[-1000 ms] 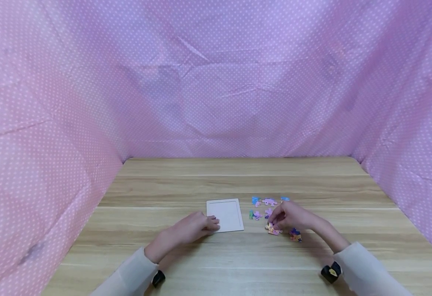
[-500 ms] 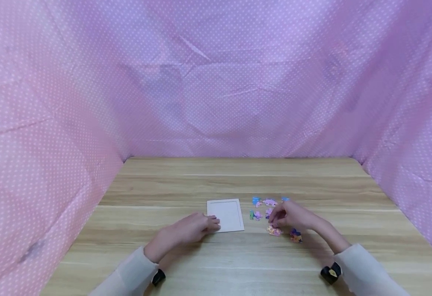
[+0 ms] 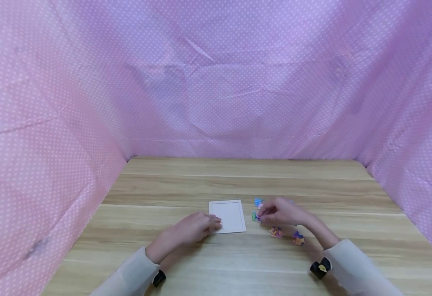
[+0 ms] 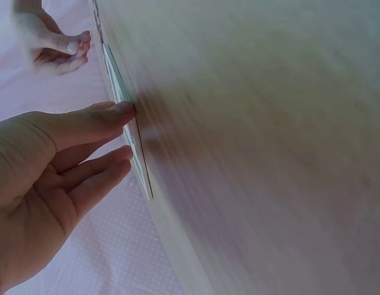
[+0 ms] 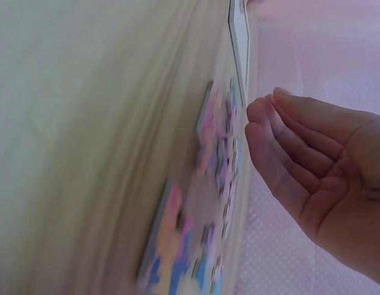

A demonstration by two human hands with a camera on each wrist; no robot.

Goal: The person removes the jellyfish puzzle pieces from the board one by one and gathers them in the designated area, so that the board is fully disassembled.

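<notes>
A square white puzzle tray [image 3: 232,213] with a raised border lies flat on the table. My left hand [image 3: 198,227] rests at its near left corner, fingertips lying over the border and thumb against the edge in the left wrist view. To the right of the tray, my right hand [image 3: 284,212] hovers low over loose jigsaw pieces, its fingertips together and no piece visible between them in the right wrist view. Beside those fingertips is a green and purple piece [image 3: 254,216]. A yellow and pink piece [image 3: 276,232] lies nearer, and the hand hides several others.
A blue piece [image 3: 258,202] lies behind the right fingertips, and an orange and purple piece [image 3: 298,238] sits under the right forearm. The wooden table [image 3: 186,176] ends at a pink dotted cloth [image 3: 216,102] at the back and sides.
My right hand has left the yellow and pink piece and moved left and slightly away, to beside the green and purple piece. My left hand stays on the tray.
</notes>
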